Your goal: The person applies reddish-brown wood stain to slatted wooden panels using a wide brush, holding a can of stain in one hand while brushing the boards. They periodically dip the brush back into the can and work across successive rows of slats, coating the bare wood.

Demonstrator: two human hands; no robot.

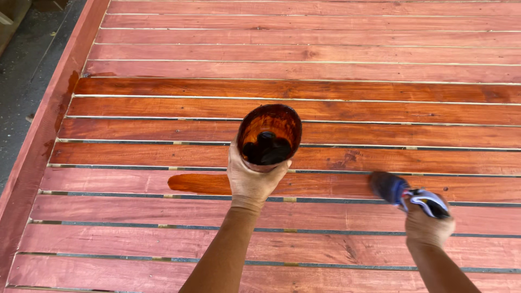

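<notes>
A see-through cup of brown wood stain is being held upright over the slatted wooden platform by the left hand, fingers wrapped around it so nothing spills, while a paintbrush, gripped tight in the right hand, is being pressed onto a slat right of the cup, beside the wet streak.

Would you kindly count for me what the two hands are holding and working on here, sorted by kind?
Containers of stain: 1, the cup held in the left hand.
Brushes: 1, the brush held in the right hand.
Slatted wooden surfaces: 1, the red-brown slats, some wet and darker.
Hands: 2.
Total: 5.
</notes>
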